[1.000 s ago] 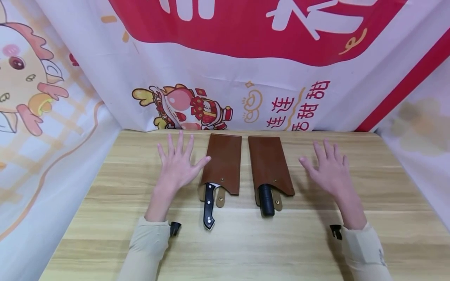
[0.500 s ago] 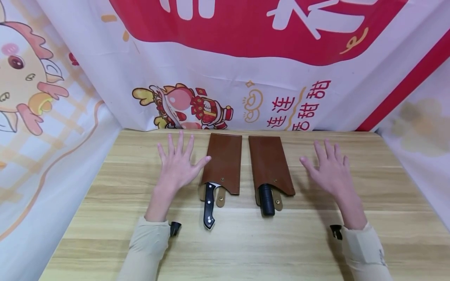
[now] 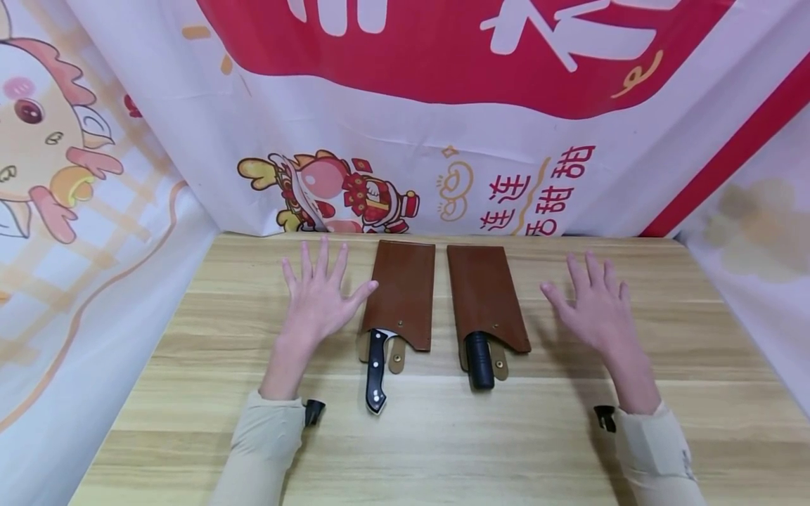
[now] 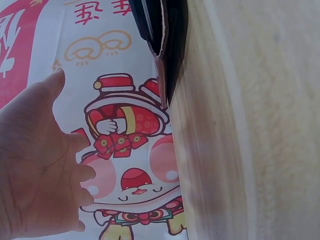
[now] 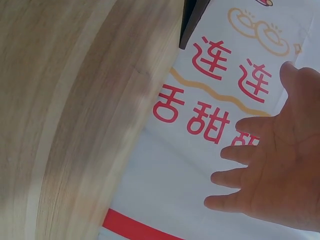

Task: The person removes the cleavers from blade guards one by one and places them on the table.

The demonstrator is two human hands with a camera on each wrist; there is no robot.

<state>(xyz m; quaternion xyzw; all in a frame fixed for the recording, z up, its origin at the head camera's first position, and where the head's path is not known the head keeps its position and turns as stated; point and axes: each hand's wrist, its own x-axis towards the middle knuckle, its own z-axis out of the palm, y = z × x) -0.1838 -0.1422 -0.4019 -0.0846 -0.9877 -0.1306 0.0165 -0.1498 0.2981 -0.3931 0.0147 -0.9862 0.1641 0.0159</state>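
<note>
Two brown leather knife sheaths lie side by side on the table. From the left sheath (image 3: 403, 288) sticks a black riveted knife handle (image 3: 376, 372); from the right sheath (image 3: 486, 288), a plain black rounded handle (image 3: 480, 362). Each has a small tan snap strap beside its handle. My left hand (image 3: 319, 302) is spread palm down left of the sheaths, its thumb tip overlapping the left sheath's edge in the head view. My right hand (image 3: 595, 309), fingers also spread, is to the right of the right sheath. Both wrist views show nothing held in either palm.
The light wood table (image 3: 418, 450) ends at a white and red printed cloth (image 3: 392, 126) hanging behind it. More cloth hangs along the left and right sides. A small black piece (image 3: 314, 412) shows at the left cuff and another black piece (image 3: 605, 417) at the right.
</note>
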